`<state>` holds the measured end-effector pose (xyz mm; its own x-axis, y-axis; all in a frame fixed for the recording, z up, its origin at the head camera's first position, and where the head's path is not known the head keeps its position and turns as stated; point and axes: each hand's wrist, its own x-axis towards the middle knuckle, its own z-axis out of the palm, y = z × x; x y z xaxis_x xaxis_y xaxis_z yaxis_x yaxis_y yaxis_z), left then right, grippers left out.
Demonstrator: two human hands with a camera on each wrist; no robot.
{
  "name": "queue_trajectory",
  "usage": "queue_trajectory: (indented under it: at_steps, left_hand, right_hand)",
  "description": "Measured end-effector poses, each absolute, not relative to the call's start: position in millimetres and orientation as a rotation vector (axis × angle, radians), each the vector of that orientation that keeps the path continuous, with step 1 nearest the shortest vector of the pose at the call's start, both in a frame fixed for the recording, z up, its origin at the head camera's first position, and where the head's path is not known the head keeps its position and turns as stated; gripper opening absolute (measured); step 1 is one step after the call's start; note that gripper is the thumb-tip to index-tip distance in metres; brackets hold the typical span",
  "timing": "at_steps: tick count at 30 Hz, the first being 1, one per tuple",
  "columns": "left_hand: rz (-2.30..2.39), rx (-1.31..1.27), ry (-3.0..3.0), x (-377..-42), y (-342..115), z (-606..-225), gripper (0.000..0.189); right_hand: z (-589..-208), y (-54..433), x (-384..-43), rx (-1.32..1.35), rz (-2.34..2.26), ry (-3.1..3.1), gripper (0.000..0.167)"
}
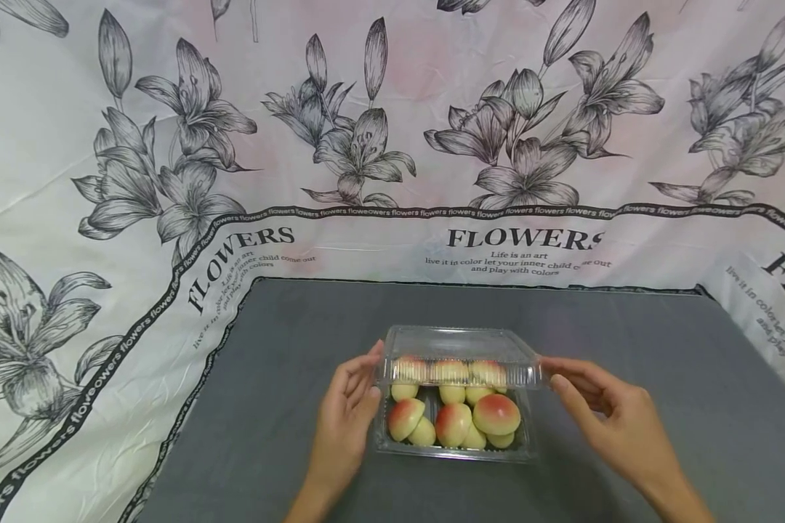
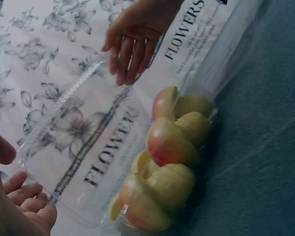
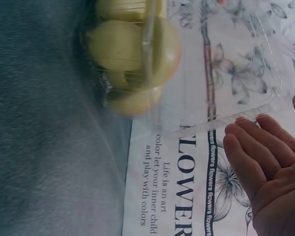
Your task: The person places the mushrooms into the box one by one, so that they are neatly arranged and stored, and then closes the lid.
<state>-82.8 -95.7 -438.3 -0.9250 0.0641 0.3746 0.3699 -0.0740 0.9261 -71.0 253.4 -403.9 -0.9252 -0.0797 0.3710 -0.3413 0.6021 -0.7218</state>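
A clear plastic clamshell box stands on the grey cloth, its hinged lid raised partway at a slant. Inside lie several red-and-yellow mushroom-shaped pieces, which look glossy; the back ones show through the lid. My left hand holds the lid's left front corner between thumb and fingers. At the opposite corner my right hand holds the lid the same way, its fingers fairly straight along the rim in the right wrist view. More of the pieces show through the box wall in the left wrist view.
Grey cloth covers the table around the box. Behind it and at both sides hangs a white curtain printed with lilies and the word FLOWERS, its hem meeting the table edges.
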Motion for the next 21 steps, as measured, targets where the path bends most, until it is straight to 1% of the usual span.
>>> queue_trajectory:
  at_steps: [3,11,21]
  left_hand:
    - [-2.141,-0.434,-1.967,-76.9,-96.2,-442.5,0.031]
    - [-2.15,-0.342,-2.021,-66.3,-95.5,-451.8,0.031]
    - [-2.103,-0.29,-2.116,-60.7,-93.6,-465.8,0.04]
  right_hand:
    - [-409.4,252.9,-67.0,0.379,1.217,-2.541,0.034]
    - [-425.0,250.5,-58.1,0.365,1.162,-2.624,0.042]
    - [-438.5,250.4,-54.7,0.541,1.15,-2.521,0.056]
